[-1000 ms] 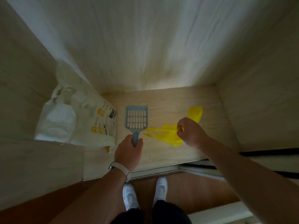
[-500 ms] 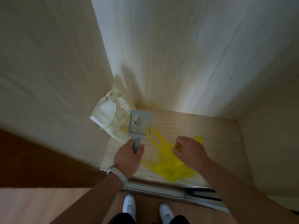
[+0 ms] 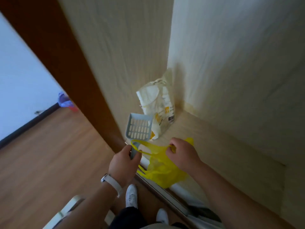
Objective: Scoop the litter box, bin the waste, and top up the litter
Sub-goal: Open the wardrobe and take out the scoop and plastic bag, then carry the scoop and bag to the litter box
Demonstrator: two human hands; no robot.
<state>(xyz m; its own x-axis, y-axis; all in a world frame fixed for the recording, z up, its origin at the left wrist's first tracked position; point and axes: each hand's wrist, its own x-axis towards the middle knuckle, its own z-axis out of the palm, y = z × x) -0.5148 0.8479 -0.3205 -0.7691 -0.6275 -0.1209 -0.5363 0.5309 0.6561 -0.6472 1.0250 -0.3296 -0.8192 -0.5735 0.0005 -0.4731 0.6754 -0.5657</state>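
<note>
Scoop (image 3: 139, 128): your left hand (image 3: 123, 164) grips handle; long axis points at litter sack (image 3: 159, 109), head just before it. Yellow bag (image 3: 162, 172): this side of sack, loop pinched in your right hand (image 3: 181, 154).

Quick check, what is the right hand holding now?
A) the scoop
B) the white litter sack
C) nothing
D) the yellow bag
D: the right hand pinches a handle loop of the yellow bag; the scoop is in the left hand.
</note>
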